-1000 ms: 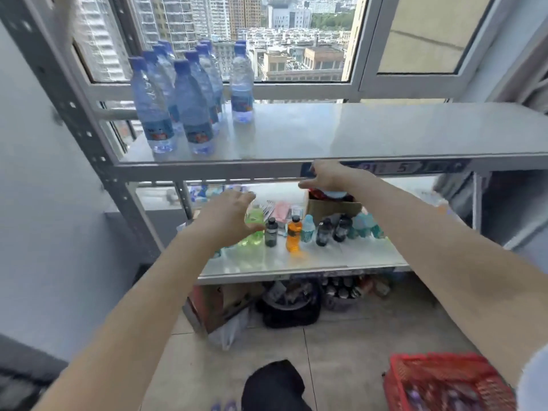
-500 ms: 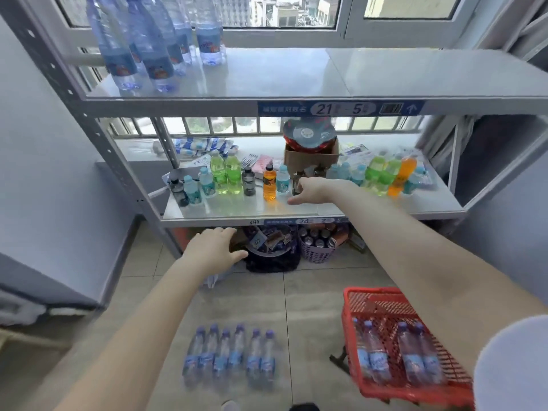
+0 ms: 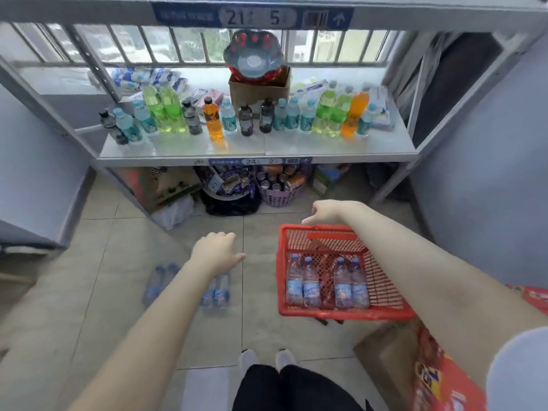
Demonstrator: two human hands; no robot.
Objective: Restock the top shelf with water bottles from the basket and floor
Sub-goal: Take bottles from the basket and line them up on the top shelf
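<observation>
**Bottle handling and clearance: pick-up stage**

Four basket bottles (image 3: 323, 284) lying side by side in the red basket (image 3: 341, 314), caps toward the far rim. Floor bottles (image 3: 218, 292) lying on the tiled floor (image 3: 103, 292) left of the basket, partly hidden under the left forearm.

Left hand (image 3: 218, 250) above the floor bottles, fingers relaxed and spread, empty. Right hand (image 3: 324, 212) over the basket's far rim, fingers loosely bent, nothing seen in it. Contact with the rim not resolvable.

Handling (judgement): small, full plastic water bottles, probably moderate in weight. Thin-walled, slightly yielding under squeeze, smooth, prone to rolling while on their sides. Best hold likely around the mid-body at the label, or at the neck just below the cap.

Clearance: top shelf (image 3: 89, 13) visible only as a front lip at the upper frame edge. Middle shelf (image 3: 184, 149) crowded with drink bottles, its lip projecting between floor and top shelf, so keep the lift path in front of that lip. Cardboard box (image 3: 385, 351) just beside the basket's near right corner. Open tiles between basket and floor bottles.
</observation>
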